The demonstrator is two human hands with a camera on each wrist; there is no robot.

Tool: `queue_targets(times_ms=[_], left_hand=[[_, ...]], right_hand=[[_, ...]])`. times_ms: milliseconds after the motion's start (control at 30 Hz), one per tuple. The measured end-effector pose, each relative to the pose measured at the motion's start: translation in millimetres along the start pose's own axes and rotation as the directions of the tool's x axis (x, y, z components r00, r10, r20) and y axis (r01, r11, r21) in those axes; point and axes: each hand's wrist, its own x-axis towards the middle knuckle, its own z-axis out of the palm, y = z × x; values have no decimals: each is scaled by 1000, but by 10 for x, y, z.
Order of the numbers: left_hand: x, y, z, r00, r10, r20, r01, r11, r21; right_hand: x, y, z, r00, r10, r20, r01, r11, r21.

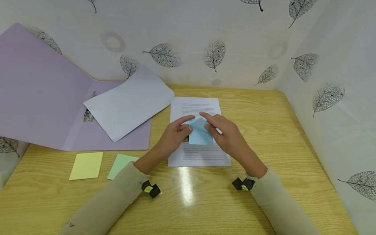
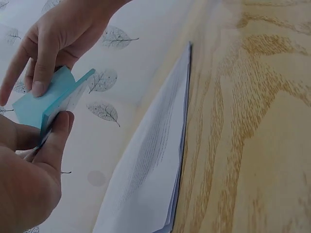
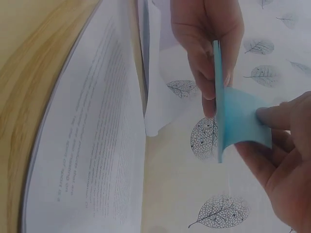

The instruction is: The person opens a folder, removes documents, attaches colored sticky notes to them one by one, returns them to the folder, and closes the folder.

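Observation:
Above a stack of printed pages (image 1: 202,159), both hands work on a pad of light blue sticky notes (image 1: 200,136). My left hand (image 1: 172,134) grips the pad (image 3: 219,102) by its side, thumb on one face and fingers on the other. With thumb and fingers, my right hand (image 1: 228,133) pinches the top blue sheet (image 3: 247,116). That sheet bends away from the pad in the right wrist view, still joined to it along one edge. In the left wrist view, the right thumb (image 2: 40,87) presses on the lifted sheet.
A purple folder (image 1: 38,94) lies spread at the left, its cover raised against the leaf-print cloth (image 1: 188,29). A loose white sheet (image 1: 132,102) rests across it. Nearer me are a yellow sticky pad (image 1: 86,165) and a green one (image 1: 121,165), partly behind my left sleeve (image 1: 117,195).

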Motion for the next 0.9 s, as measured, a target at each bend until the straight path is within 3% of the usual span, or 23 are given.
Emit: queue_targets(times_ms=[133, 300, 533, 900], left_hand=[[-8, 21, 7, 997, -33, -77, 34, 999, 14], [0, 24, 18, 986, -91, -141, 90, 996, -14], [24, 7, 20, 977, -135, -167, 131, 991, -35], [61, -36, -19, 958, -202, -205, 194, 979, -56]], right_hand=[[-2, 26, 32, 986, -165, -38, 161, 983, -87], [-12, 44, 55, 970, -245, -2, 240, 952, -190], [-10, 58, 47, 963, -268, 8, 260, 927, -272], [9, 66, -10, 971, -239, -1, 227, 923, -310]])
